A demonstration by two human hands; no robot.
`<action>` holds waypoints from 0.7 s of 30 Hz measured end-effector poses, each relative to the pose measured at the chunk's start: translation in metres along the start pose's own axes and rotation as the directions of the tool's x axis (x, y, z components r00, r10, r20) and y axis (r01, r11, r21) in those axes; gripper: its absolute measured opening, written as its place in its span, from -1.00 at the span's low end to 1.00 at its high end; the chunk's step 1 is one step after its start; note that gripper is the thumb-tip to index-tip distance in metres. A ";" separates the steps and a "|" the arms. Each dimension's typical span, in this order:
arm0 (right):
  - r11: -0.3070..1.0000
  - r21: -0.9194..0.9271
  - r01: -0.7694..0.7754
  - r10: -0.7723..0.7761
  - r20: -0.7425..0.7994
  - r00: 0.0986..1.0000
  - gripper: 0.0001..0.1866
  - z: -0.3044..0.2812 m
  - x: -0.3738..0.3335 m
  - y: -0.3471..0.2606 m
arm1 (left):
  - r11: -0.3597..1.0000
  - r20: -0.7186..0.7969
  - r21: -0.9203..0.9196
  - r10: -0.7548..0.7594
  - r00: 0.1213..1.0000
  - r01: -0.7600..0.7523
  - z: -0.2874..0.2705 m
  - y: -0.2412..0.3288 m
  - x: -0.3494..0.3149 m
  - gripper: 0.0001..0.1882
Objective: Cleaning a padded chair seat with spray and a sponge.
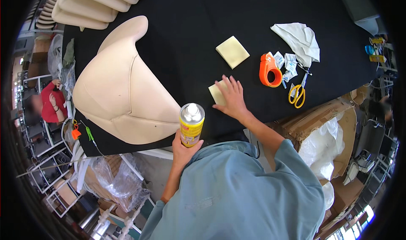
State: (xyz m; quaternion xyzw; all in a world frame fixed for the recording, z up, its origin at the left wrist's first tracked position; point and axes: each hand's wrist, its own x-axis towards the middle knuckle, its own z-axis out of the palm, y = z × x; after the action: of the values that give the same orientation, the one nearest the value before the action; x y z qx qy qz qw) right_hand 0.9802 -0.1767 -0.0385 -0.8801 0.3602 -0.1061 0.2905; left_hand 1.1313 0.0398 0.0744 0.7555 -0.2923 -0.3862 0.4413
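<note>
My left hand (183, 152) is wrapped round a yellow spray can (191, 126) with a white nozzle, held upright at the table's near edge. Fingers spread, my right hand (231, 98) rests over a pale yellow sponge pad (217, 94) and covers part of it. A second square sponge pad (232, 52) lies flat a little farther off. Left of the can is a large beige upholstered chair shell (122, 88) with curved seams; a small dark spot shows on its lower part.
On the black-covered table (190, 37) lie an orange tape dispenser (270, 71), yellow-handled scissors (297, 95), small white packets (290, 66) and a white cloth (299, 41). Beige shells (91, 5) are stacked far left. A cardboard box (315, 121) stands right; a person in red (53, 102) is left.
</note>
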 end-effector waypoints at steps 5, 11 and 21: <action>0.999 -0.039 -0.012 0.009 -0.082 0.997 0.03 -0.010 -0.002 -0.015 | 0.993 0.049 0.116 -0.011 0.999 0.005 0.003 0.001 0.017 -0.42; 0.139 0.988 -0.064 0.358 0.010 0.934 0.12 -0.066 -0.009 -0.122 | 0.939 0.105 0.319 0.099 0.990 -0.128 0.007 0.023 0.029 -0.39; -0.044 0.935 0.352 0.175 -0.340 0.924 0.01 -0.103 -0.021 -0.198 | 0.928 0.640 -0.369 0.207 0.740 0.060 -0.062 0.023 0.011 -0.27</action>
State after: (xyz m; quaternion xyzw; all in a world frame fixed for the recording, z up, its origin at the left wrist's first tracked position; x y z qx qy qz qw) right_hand 1.0379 -0.0937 0.1613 -0.3822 0.1586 -0.5105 0.7537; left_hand 1.1873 0.0483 0.1104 0.4584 -0.3836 -0.6602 0.4548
